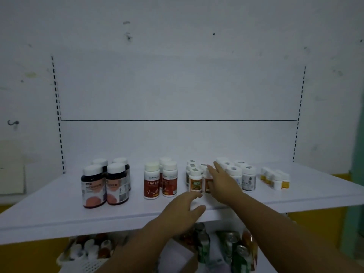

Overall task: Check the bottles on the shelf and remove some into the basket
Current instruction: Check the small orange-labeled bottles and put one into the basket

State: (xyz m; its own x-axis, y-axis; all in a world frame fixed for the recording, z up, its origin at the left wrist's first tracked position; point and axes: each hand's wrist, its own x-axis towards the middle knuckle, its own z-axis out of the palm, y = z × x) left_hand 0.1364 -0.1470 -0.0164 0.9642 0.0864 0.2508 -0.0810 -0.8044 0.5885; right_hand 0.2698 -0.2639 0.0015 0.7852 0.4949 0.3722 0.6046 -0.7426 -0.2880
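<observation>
Several groups of white-capped bottles stand on the white shelf (49, 209): dark bottles (94, 186) at left, red-label bottles (151, 182), small orange-label bottles (195, 181) in the middle, white bottles (248, 179) and small yellow bottles (276, 180) at right. My right hand (222, 182) reaches into the orange-label group, its fingers stretched over one bottle there. My left hand (185, 209) hovers over the shelf's front edge with relaxed fingers, close to the front orange-label bottle and holding nothing. A white basket (86, 263) with bottles in it sits below the shelf at lower left.
Under the shelf at lower right stand green cans (238, 255) and other bottles. The shelf's back panel (177, 95) is bare white, with slotted uprights on both sides. A wall hook (13, 123) sticks out at far left.
</observation>
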